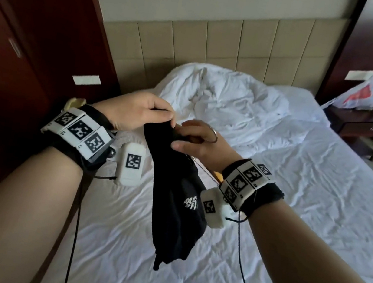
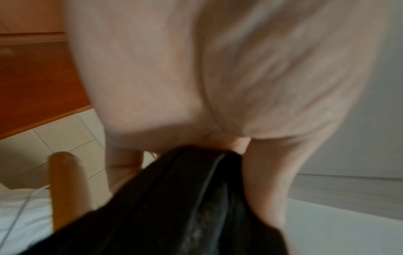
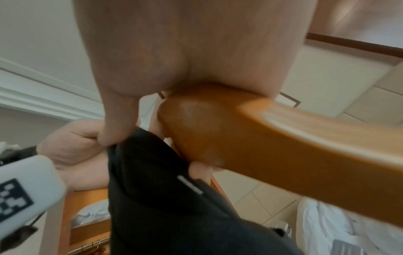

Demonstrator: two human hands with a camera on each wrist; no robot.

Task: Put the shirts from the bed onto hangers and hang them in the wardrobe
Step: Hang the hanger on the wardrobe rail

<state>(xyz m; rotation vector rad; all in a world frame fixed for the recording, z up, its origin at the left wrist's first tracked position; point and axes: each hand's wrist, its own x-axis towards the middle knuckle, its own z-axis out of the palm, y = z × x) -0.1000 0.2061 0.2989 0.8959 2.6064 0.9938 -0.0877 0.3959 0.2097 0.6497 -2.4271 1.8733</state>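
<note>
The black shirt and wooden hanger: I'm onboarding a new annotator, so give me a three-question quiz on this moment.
1. True or false: the black shirt with a white print lies flat on the white bed.
2. Which hand holds the orange-brown wooden hanger? A) left hand B) right hand C) neither
3. Fill in: the left hand pinches the shirt at its ____ edge.

Key
1. False. It hangs in the air between both hands, above the sheet.
2. B. The right hand holds the hanger's end by the shirt's opening, as the right wrist view shows.
3. Top. The rest hangs down below the fingers.
</note>
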